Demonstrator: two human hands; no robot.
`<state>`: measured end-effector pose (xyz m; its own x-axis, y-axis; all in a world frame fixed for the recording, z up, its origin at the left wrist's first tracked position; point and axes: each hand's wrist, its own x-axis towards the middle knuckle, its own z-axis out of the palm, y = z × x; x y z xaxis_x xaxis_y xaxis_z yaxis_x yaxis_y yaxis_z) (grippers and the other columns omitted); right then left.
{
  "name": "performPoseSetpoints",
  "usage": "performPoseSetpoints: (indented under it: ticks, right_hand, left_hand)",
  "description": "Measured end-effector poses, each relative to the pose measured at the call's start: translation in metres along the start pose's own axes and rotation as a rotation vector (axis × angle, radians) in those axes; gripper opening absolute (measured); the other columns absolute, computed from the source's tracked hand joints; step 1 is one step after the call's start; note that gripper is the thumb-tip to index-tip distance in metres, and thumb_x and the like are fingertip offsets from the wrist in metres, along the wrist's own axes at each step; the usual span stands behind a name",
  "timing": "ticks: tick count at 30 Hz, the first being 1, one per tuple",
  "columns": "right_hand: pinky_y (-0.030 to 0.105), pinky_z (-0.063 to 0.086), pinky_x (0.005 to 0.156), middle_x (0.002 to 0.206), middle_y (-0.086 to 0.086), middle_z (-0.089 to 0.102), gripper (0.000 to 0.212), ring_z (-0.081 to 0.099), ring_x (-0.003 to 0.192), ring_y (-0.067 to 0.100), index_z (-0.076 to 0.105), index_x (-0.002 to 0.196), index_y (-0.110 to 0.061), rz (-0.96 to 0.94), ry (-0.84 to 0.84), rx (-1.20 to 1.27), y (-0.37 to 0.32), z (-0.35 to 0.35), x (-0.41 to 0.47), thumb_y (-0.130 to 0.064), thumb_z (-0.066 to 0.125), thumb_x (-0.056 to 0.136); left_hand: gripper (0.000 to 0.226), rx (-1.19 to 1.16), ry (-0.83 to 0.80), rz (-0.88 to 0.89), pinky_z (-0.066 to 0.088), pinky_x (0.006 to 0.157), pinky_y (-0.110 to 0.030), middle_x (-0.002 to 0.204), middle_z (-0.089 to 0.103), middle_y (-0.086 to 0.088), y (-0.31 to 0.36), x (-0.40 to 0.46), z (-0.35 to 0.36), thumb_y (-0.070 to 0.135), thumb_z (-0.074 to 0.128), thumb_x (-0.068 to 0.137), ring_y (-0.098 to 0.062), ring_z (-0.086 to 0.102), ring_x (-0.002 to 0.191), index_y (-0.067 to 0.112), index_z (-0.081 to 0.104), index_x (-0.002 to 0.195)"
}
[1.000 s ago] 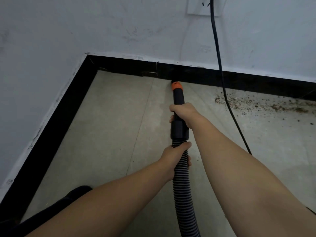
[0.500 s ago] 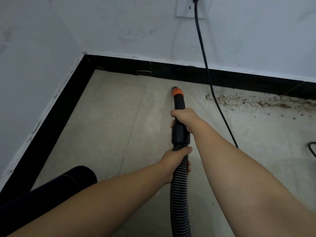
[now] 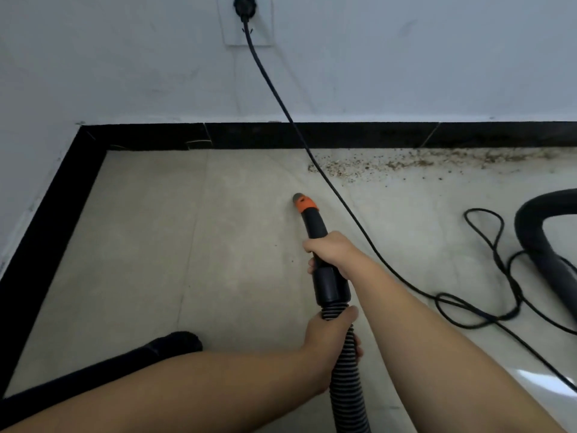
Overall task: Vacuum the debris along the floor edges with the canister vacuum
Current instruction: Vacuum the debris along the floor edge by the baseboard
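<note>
My right hand (image 3: 332, 253) grips the black vacuum nozzle tube (image 3: 315, 226), whose orange tip (image 3: 304, 204) points at the floor a short way out from the black baseboard (image 3: 281, 135). Behind it my left hand (image 3: 332, 339) holds the ribbed grey hose (image 3: 346, 392) just below the black cuff. Brown debris (image 3: 390, 164) lies scattered along the floor edge to the right of the tip, against the baseboard.
A black power cord (image 3: 281, 101) runs from the wall socket (image 3: 245, 20) down across the floor and loops at the right (image 3: 499, 276). A thick black hose section (image 3: 537, 245) curves at the right edge. A dark-clad leg and foot (image 3: 175, 343) lie at lower left.
The nozzle tip has pulled back from the baseboard and shifted right toward the debris. My view has swung right, revealing the cord loops and the black hose.
</note>
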<state>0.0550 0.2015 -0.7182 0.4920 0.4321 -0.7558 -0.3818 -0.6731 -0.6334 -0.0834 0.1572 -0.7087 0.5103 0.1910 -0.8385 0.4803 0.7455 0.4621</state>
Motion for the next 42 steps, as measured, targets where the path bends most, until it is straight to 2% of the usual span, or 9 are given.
performPoseSetpoints:
  ticks: [7,11,15,18,21,25,30,35,42]
  right_hand:
    - [0.024,0.05,0.044,0.049,0.007,0.062,0.017,0.062,0.044,0.021,0.049,0.095,-0.003,0.066,0.075,0.094,0.03,-0.065,-0.035,-0.007,0.059,0.081]
    - [0.03,0.053,0.053,0.057,0.01,0.061,0.022,0.061,0.051,0.023,0.048,0.095,-0.004,0.098,-0.115,0.076,0.036,-0.077,-0.057,-0.01,0.062,0.079]
    - [0.031,0.051,0.051,0.056,0.011,0.055,0.019,0.056,0.048,0.023,0.047,0.085,-0.006,0.059,-0.281,0.146,0.037,-0.078,-0.078,-0.011,0.063,0.076]
    - [0.031,0.051,0.051,0.054,0.009,0.053,0.019,0.054,0.046,0.022,0.049,0.073,-0.009,-0.034,-0.199,0.347,0.031,-0.106,-0.086,-0.014,0.067,0.071]
    - [0.031,0.052,0.051,0.054,0.008,0.053,0.016,0.055,0.046,0.021,0.05,0.077,-0.01,-0.038,0.027,0.474,0.029,-0.138,-0.085,-0.013,0.065,0.077]
    - [0.029,0.052,0.05,0.053,0.01,0.058,0.016,0.059,0.045,0.023,0.049,0.087,-0.005,0.062,0.23,0.334,0.045,-0.141,-0.067,-0.01,0.063,0.079]
    - [0.027,0.052,0.049,0.051,0.011,0.061,0.02,0.062,0.045,0.025,0.05,0.095,0.0,0.111,0.224,0.186,0.051,-0.108,-0.044,-0.007,0.061,0.08]
    - [0.026,0.051,0.045,0.051,0.009,0.061,0.021,0.062,0.045,0.024,0.049,0.096,-0.003,0.091,0.157,0.128,0.036,-0.081,-0.031,-0.007,0.061,0.079]
    - [0.024,0.051,0.045,0.049,0.007,0.06,0.013,0.062,0.044,0.021,0.048,0.089,-0.005,0.09,0.175,0.112,0.028,-0.101,-0.031,-0.007,0.059,0.082]
  left_hand:
    - [0.015,0.159,-0.107,-0.053,0.049,0.053,-0.027,0.056,0.058,-0.006,-0.017,-0.015,0.043,0.02,0.063,0.089,-0.019,0.056,0.046,0.009,0.052,0.09]
    - [0.013,0.199,-0.103,-0.043,0.048,0.05,-0.024,0.054,0.056,-0.005,-0.032,-0.033,0.063,0.016,0.062,0.088,-0.018,0.056,0.045,0.008,0.053,0.086]
    - [0.013,0.235,-0.108,-0.036,0.05,0.05,-0.024,0.058,0.055,-0.007,-0.039,-0.051,0.072,0.014,0.062,0.086,-0.019,0.055,0.045,0.006,0.056,0.095]
    - [0.009,0.292,-0.157,0.066,0.05,0.054,-0.025,0.061,0.054,-0.005,-0.027,-0.05,0.08,0.017,0.062,0.085,-0.018,0.054,0.049,0.014,0.054,0.09]
    - [0.01,0.346,-0.278,0.091,0.048,0.054,-0.023,0.064,0.053,-0.004,-0.009,-0.042,0.09,0.018,0.062,0.086,-0.016,0.054,0.05,0.015,0.052,0.087]
    - [0.012,0.332,-0.301,-0.035,0.049,0.056,-0.026,0.064,0.054,-0.005,-0.005,-0.029,0.093,0.016,0.063,0.087,-0.017,0.054,0.048,0.012,0.051,0.088]
    - [0.012,0.268,-0.209,-0.093,0.048,0.05,-0.024,0.062,0.055,-0.006,-0.019,-0.018,0.072,0.016,0.062,0.087,-0.018,0.055,0.046,0.01,0.052,0.088]
    - [0.012,0.224,-0.165,-0.062,0.05,0.053,-0.025,0.063,0.057,-0.007,-0.016,-0.009,0.052,0.016,0.062,0.089,-0.018,0.057,0.049,0.009,0.054,0.092]
    - [0.013,0.22,-0.196,-0.061,0.049,0.053,-0.026,0.062,0.056,-0.007,-0.008,-0.001,0.07,0.017,0.063,0.088,-0.019,0.055,0.047,0.008,0.053,0.089]
